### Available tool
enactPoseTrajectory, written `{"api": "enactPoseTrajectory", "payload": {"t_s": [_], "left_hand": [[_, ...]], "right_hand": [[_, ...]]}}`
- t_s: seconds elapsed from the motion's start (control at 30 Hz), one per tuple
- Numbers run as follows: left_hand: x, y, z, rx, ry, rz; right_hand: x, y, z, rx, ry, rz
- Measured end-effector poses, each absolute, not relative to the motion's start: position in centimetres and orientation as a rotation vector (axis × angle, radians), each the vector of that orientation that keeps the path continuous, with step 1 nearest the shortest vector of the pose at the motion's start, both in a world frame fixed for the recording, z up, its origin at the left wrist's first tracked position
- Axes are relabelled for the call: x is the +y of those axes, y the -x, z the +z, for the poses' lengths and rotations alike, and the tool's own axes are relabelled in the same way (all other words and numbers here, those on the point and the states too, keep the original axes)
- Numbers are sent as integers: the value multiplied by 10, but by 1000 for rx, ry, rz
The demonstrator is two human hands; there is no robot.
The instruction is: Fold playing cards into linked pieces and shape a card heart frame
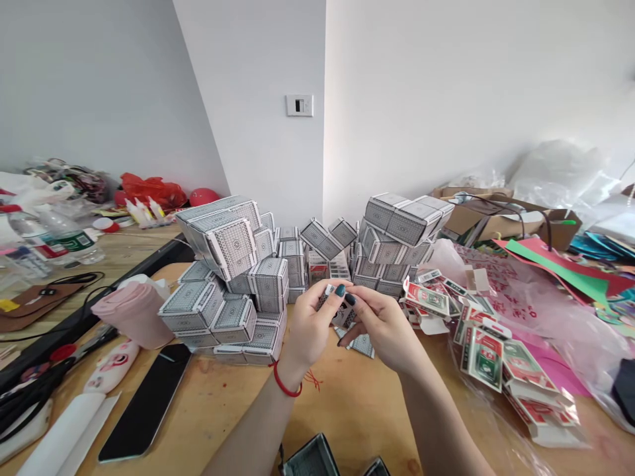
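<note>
My left hand [310, 327] and my right hand [384, 324] meet over the middle of the table. Both pinch a small playing card [343, 316] with a black-and-white print. My thumbs press at its upper edge, and the fingers cover part of it. Just beneath my right hand lie grey-patterned playing cards [363, 345]. Behind my hands stand stacked blocks folded from such cards: a large stack [233, 248] to the left, another [397, 228] to the right, and lower blocks [325, 238] between them.
Opened red and green card boxes [483, 357] lie in a pile at right, beside plastic wrap [526, 297]. A black phone [149, 403], a pink cloth roll [131, 311] and scissors [102, 338] lie at left. Dark boxes [312, 457] sit at the near edge.
</note>
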State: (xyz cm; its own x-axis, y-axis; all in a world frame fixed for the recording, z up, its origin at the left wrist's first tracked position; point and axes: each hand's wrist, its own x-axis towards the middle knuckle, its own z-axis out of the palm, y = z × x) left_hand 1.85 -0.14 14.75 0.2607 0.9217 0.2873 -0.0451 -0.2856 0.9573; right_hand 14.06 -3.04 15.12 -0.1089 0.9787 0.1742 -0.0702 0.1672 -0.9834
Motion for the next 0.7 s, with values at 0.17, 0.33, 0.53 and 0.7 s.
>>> {"api": "enactPoseTrajectory", "payload": {"t_s": [0.17,0.33,0.53,0.7], "left_hand": [[-4,-21,147,949,-1592,1294],[-6,-21,147,969,-1615,1382],[1,-23,138,877,-1366,1384],[8,-20,138,743,-1169,1191]], "right_hand": [[-29,-138,147,-1343,1020,1115],[-30,-134,144,-1376,1092,989],[-32,-132,142,-1357,1109,923],[-28,-138,147,-1409,1042,1082]]}}
